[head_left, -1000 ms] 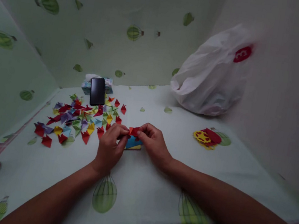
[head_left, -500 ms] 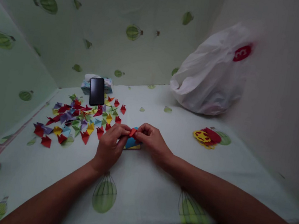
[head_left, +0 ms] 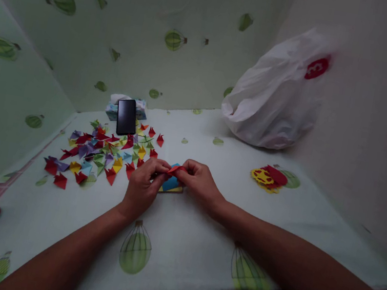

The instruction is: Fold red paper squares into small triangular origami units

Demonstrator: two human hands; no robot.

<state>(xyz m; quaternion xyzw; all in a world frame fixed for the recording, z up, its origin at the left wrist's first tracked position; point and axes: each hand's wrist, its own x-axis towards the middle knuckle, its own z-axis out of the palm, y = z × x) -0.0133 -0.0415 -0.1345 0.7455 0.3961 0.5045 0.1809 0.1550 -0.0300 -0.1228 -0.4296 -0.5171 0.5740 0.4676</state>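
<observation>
Here, at frame centre, I have the left hand [head_left: 144, 182] and right hand [head_left: 200, 186] pinching a small folded red paper piece [head_left: 175, 169].

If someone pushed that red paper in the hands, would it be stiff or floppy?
The red paper is probably light: it's small, pinched between left hand and right hand. Looking thin, it likely bends easily. Seemingly folded, it may be slightly stiffer along creases.
</observation>
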